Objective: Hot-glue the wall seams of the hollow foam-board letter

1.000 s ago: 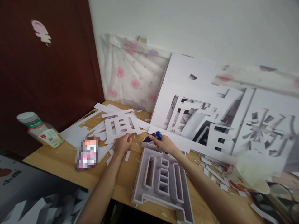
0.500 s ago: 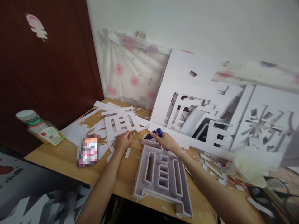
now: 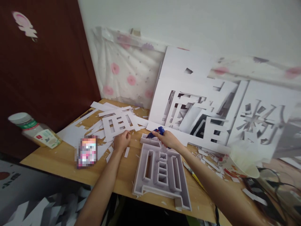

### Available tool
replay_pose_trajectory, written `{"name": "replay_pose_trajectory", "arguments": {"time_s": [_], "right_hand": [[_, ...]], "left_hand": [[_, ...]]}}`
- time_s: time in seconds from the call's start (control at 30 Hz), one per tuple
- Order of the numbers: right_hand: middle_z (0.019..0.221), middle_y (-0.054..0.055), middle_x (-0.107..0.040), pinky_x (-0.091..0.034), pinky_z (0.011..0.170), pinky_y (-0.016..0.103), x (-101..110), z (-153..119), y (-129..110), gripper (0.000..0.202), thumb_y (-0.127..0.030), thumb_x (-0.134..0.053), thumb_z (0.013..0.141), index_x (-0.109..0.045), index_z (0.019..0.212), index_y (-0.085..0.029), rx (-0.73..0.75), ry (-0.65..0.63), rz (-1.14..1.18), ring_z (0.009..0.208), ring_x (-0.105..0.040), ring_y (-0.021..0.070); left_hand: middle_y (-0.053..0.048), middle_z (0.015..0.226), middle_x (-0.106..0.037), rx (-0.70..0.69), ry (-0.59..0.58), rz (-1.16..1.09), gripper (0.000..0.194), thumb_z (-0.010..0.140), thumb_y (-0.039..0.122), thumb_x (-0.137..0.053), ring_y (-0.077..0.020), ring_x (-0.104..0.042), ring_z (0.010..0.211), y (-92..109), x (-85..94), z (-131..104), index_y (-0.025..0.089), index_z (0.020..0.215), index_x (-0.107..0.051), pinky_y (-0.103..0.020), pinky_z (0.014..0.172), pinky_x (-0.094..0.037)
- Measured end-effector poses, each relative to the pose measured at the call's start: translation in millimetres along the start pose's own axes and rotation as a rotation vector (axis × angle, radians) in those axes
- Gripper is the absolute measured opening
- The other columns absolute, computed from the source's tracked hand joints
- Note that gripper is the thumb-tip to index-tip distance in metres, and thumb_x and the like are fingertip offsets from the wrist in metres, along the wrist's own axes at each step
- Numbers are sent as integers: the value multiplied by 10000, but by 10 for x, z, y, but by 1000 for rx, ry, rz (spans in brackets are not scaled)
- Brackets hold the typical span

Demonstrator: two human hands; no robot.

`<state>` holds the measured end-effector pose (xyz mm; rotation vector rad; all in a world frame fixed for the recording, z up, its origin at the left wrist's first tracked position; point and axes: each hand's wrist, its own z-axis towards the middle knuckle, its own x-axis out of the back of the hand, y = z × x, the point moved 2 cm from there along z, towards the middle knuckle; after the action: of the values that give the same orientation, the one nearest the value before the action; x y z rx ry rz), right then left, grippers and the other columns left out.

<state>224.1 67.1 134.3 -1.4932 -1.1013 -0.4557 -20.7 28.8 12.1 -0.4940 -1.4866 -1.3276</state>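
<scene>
My right hand [image 3: 169, 139] is wrapped round a blue hot glue gun [image 3: 161, 129], its nozzle pointing left. The gun is over the far end of a white raised-wall letter form [image 3: 152, 185]. This form lies on the wooden table, with narrow box-like walls standing up inside it. Left of the form, my left hand [image 3: 121, 141] is closed with its fingers curled just above the table. Whatever may be between those fingers is hidden. A small white strip [image 3: 126, 152] lies beside that hand, and a cut-out white sheet [image 3: 107, 129] lies just beyond it.
Large white sheets with cut-out characters [image 3: 162, 78] lean against the wall. A paper bowl [image 3: 235, 168] stands right, among scraps and cables. Under my right forearm lies a yellow-handled tool [image 3: 197, 180]. A lidded jar [image 3: 39, 133] and a blurred-out item [image 3: 87, 152] are at left.
The view has shifted slightly, bringing the yellow-handled tool into sight. More of the letter form's far end shows under the glue gun. Both hands keep nearly the same pose.
</scene>
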Motion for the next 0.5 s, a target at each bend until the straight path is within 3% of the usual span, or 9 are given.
{"name": "replay_pose_trajectory", "arguments": {"time_s": [0.2, 0.37, 0.5], "right_hand": [[445, 6, -523, -394, 466, 263, 30, -52, 23, 618, -722, -527, 897, -493, 531, -226, -6, 8, 3, 415, -530, 153], [556, 33, -651, -420, 458, 240, 5, -59, -64, 634, -693, -498, 930, -559, 536, -201, 44, -24, 52, 406, -523, 114], [582, 42, -674, -417, 440, 235, -39, -12, -131, 608, -635, -508, 955, -589, 551, -188, 57, -21, 74, 389, -511, 101]], "left_hand": [[-46, 1023, -789, 10, -1, -7, 306, 940, 282, -483, -211, -697, 921, 16, 24, -15, 264, 1128, -723, -281, 764, -422], [-46, 1041, -786, 10, 7, -17, 297, 945, 284, -475, -209, -691, 927, 25, 35, -19, 264, 1105, -725, -280, 767, -420], [-46, 992, -788, 17, 14, -38, 285, 937, 279, -490, -209, -688, 894, 20, 34, -17, 256, 1092, -729, -282, 758, -414]]}}
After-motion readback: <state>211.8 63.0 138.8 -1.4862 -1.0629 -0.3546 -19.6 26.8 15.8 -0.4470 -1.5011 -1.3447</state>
